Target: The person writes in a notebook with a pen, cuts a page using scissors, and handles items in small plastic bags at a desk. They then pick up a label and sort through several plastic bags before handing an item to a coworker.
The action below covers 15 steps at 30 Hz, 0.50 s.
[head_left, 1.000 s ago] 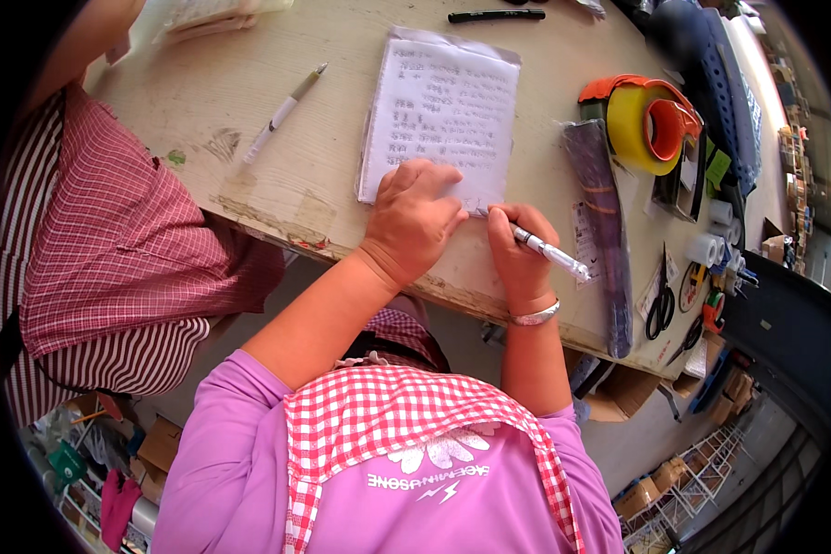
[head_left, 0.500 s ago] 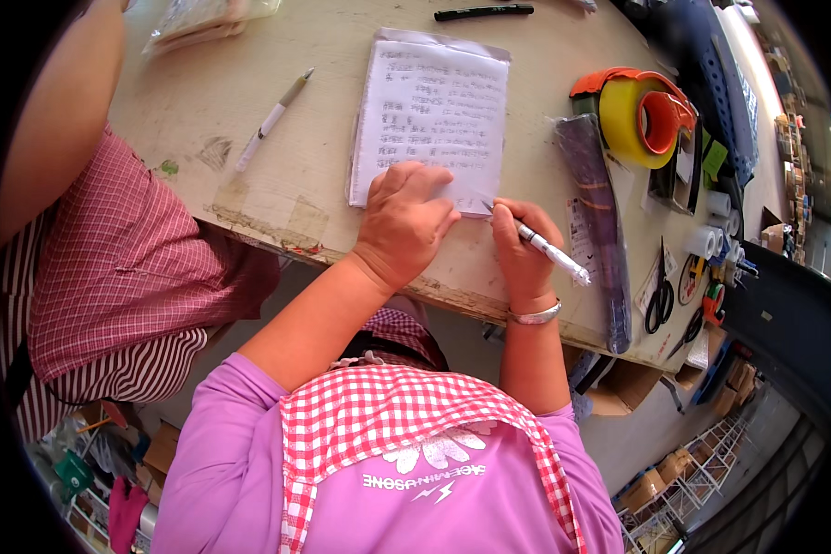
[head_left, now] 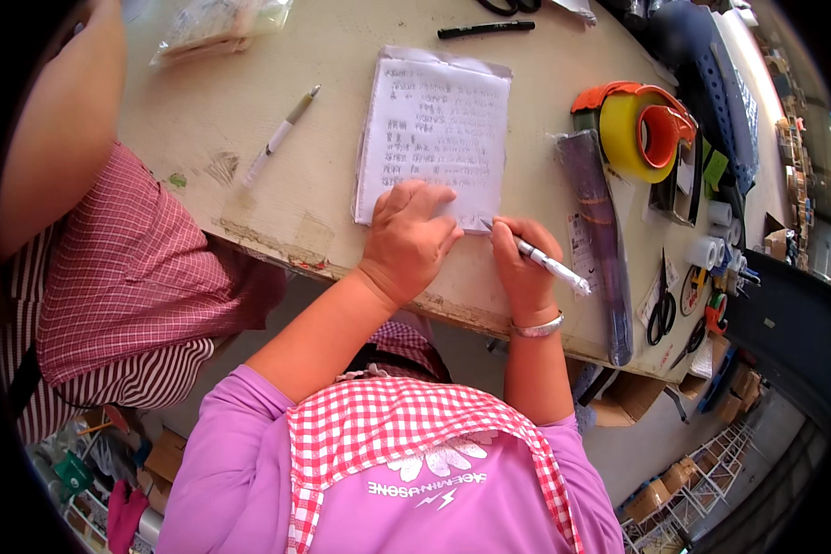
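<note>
A white notepad [head_left: 439, 129] covered in rows of handwriting lies on the table in front of me. My left hand [head_left: 408, 238] rests on its lower edge, fingers loosely bent and slightly apart, with nothing held. In my right hand [head_left: 526, 272] is a white pen [head_left: 563, 271], gripped between thumb and fingers. Its tip meets the page near the bottom right corner, beside a few fresh-looking marks. A bracelet circles my right wrist. To the left of the pad lies a second pen [head_left: 282, 136], and beyond the pad a black marker [head_left: 486, 30].
At right stand an orange tape dispenser with yellow tape [head_left: 642, 134], a long plastic-wrapped purple item [head_left: 600, 249] and black scissors [head_left: 661, 314]. A clear bag [head_left: 220, 28] lies at the far left. Close on my left is another person in a checked apron [head_left: 129, 286].
The whole scene sits slightly lower in the picture, and scissor handles show at the top edge. My left hand still rests on the pad; the pen tip stays near the same corner.
</note>
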Each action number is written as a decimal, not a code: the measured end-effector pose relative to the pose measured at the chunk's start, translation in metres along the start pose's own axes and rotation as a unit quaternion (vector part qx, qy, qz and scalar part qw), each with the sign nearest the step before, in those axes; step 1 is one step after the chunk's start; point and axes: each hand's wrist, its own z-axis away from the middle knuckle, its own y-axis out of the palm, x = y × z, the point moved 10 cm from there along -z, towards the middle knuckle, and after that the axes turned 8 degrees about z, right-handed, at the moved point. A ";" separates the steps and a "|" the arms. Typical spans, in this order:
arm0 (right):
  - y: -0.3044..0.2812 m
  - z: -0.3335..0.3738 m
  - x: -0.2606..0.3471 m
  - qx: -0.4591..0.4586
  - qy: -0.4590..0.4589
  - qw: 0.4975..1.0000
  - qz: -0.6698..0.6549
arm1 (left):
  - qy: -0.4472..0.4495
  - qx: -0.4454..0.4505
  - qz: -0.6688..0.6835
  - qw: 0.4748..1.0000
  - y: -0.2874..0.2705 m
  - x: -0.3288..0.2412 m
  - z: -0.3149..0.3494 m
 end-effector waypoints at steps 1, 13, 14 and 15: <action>-0.001 -0.001 0.003 -0.013 -0.010 1.000 0.006 | -0.001 -0.001 0.000 1.000 0.000 0.000 0.000; 0.001 -0.001 0.008 -0.010 -0.029 0.999 0.018 | -0.007 -0.005 -0.005 1.000 0.001 0.002 0.002; 0.000 -0.002 0.009 -0.017 -0.029 0.999 0.022 | -0.008 -0.005 -0.005 1.000 0.000 0.002 0.002; -0.001 -0.002 0.009 -0.023 -0.028 0.999 0.026 | -0.010 -0.004 -0.005 1.000 0.000 0.001 0.001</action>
